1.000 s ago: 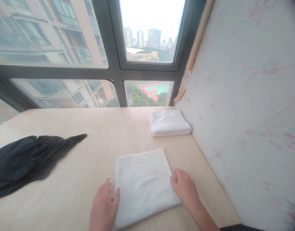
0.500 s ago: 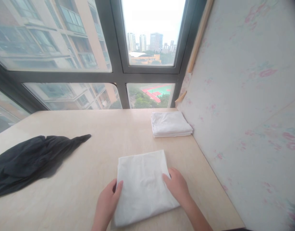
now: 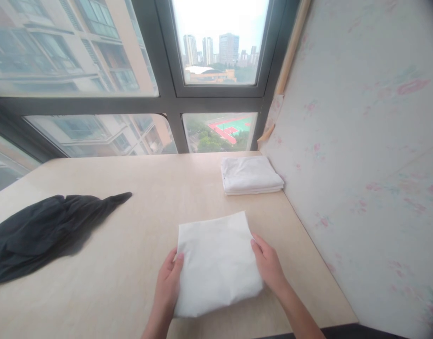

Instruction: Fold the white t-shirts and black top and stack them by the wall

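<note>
A folded white cloth point(image 3: 218, 263), squarish and possibly a garment, is held between my two hands just above the wooden surface. My left hand point(image 3: 170, 278) grips its left side, thumb on top and fingers at the edge and underneath. On the opposite side, my right hand point(image 3: 269, 263) pinches the right edge in the same way. The cloth's near edge sags a little and throws a shadow below. Farther back, against the wall, lies a neat stack of folded white cloth point(image 3: 252, 175).
A crumpled black cloth point(image 3: 50, 235) lies at the left of the pale wooden surface point(image 3: 139, 263). Grey-framed windows point(image 3: 170, 104) border the far edge. A flower-patterned wall point(image 3: 354, 155) rises along the right side.
Both hands have lifted the folded white cloth off the surface and shifted it slightly forward and right. The view has tilted down a little. The stack and black cloth have stayed put.
</note>
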Motion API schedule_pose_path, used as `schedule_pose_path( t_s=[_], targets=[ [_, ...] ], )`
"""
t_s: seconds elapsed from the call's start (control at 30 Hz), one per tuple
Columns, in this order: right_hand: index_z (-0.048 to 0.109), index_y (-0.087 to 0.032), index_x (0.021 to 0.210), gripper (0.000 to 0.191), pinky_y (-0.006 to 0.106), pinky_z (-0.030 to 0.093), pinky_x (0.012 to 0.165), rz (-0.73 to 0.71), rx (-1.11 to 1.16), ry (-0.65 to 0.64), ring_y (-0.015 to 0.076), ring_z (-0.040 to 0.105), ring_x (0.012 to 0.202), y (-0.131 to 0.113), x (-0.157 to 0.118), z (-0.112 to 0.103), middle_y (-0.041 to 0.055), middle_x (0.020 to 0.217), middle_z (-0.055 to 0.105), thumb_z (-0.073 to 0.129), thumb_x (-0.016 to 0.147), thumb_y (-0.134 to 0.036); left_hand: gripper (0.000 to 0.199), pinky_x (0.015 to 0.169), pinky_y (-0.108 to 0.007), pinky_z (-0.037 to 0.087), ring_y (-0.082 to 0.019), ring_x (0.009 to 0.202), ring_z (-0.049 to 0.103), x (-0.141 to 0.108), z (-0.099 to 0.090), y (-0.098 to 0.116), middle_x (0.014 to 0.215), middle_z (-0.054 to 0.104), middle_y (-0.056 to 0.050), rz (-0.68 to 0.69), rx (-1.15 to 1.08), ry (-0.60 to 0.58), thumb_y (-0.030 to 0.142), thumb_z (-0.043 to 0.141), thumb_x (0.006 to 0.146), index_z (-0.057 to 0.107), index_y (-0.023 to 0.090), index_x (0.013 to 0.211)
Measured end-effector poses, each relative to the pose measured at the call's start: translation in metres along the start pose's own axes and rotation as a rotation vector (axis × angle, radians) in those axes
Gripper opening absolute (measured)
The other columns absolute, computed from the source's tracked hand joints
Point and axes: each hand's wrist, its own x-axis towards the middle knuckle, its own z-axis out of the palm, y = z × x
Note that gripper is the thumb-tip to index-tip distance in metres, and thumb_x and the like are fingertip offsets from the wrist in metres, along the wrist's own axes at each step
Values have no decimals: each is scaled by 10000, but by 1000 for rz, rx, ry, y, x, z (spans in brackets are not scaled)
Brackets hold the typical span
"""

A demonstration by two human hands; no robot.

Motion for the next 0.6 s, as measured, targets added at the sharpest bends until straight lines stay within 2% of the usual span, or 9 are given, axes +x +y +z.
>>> schedule_pose_path(
  t_s=[0.1,0.2,0.33,0.47,0.6],
  targets=[
    [660,-191,1292,507,441,457,1084,62,85,5,255,589,1267,-9,10,-16,117,1334,641,439,960,-504,667,706,-342,575,-250,839,719,-1,17,16,1062,746,-100,-59,-126,-2,569,702,757,577,188,1289],
    [663,-185,1284,511,440,443,1095,104,107,23,255,594,1256,-23,25,-34,114,1325,648,467,938,-506,665,731,-327,574,-234,861,719,4,34,34,1098,740,-104,-52,-155,-19,551,718,749,593,188,1292],
    [669,-207,1273,492,437,416,1113,44,69,88,252,586,1260,-43,55,-62,88,1327,651,485,924,-502,659,729,-300,555,-223,885,709,20,60,62,1102,738,-90,1,-182,-74,540,724,744,608,198,1295],
    [670,-216,1269,461,446,418,1099,-86,16,167,247,590,1242,-67,103,-94,72,1315,659,486,929,-468,605,745,-286,533,-205,877,688,48,95,102,1092,729,-79,169,-228,-158,508,716,767,620,188,1271],
    [679,-186,1247,437,463,422,1076,-245,-26,275,247,600,1199,-102,171,-129,81,1263,682,490,920,-407,521,813,-302,520,-210,946,660,97,139,158,1131,704,-89,441,-224,-217,456,651,829,618,163,1259]
  ],
)
